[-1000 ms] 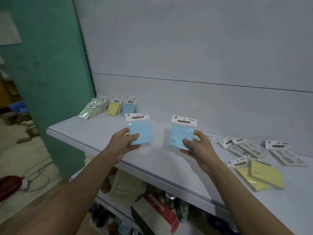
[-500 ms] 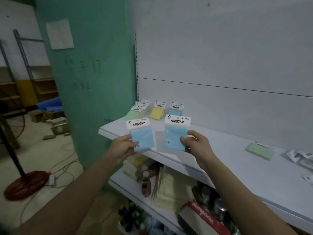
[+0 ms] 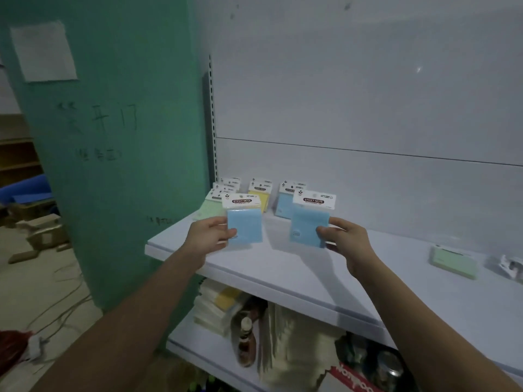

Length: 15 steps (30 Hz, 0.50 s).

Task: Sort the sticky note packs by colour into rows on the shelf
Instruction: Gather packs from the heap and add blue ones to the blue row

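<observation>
A green-painted pillar (image 3: 113, 137) stands at left, bearing a pale sheet of paper (image 3: 44, 50) and faint handwritten marks. To its right, a white back panel (image 3: 353, 80) with a slotted upright (image 3: 212, 123) rises behind a white shelf (image 3: 325, 278). A lower shelf (image 3: 203, 352) holds stacked paper goods and bottles. The concrete floor (image 3: 42, 292) carries loose cables and cardboard boxes (image 3: 39, 230). Lighting is dim.
</observation>
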### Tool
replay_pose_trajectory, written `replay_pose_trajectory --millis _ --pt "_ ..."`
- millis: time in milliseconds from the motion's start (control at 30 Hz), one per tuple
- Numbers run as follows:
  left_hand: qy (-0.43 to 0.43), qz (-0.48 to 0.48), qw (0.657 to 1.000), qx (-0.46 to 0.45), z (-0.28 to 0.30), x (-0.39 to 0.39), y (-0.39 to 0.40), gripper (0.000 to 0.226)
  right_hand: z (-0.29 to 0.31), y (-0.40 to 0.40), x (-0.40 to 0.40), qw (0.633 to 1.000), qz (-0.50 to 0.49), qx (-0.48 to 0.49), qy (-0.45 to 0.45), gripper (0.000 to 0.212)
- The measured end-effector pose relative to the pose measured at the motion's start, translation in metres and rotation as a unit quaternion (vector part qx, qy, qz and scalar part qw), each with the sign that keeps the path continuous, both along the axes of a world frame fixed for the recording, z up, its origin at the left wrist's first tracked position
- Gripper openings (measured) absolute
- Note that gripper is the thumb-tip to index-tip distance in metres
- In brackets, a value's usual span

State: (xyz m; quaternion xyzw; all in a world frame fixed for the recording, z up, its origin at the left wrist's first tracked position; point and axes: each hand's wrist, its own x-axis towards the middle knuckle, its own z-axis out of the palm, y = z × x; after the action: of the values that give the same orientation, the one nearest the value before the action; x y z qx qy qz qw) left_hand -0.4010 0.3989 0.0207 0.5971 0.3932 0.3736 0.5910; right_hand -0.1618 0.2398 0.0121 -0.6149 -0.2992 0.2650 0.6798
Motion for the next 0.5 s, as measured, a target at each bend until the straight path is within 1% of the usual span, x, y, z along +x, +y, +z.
replay_pose_trajectory --millis 167,233,333,500 --pt "-0.021 -0.045 0.998 -0.027 -0.017 0.039 0.05 0.03 -0.021 0.063 0.03 0.999 -0.033 -0.015 0.033 0.021" --pt "-0.021 -0.056 0.997 -0.038 -0.03 0.052 0.068 0.032 -0.031 0.089 0.039 0.998 -0.046 -0.03 0.035 0.02" --pt "-0.022 -0.052 0.998 -0.029 -0.045 0.072 0.097 0.036 -0.043 0.124 0.055 0.996 -0.07 -0.044 0.027 0.017" --pt "-0.046 -0.051 0.997 -0.026 -0.055 0.103 0.136 0.03 -0.062 0.167 0.068 0.994 -0.086 -0.07 -0.011 0.016"
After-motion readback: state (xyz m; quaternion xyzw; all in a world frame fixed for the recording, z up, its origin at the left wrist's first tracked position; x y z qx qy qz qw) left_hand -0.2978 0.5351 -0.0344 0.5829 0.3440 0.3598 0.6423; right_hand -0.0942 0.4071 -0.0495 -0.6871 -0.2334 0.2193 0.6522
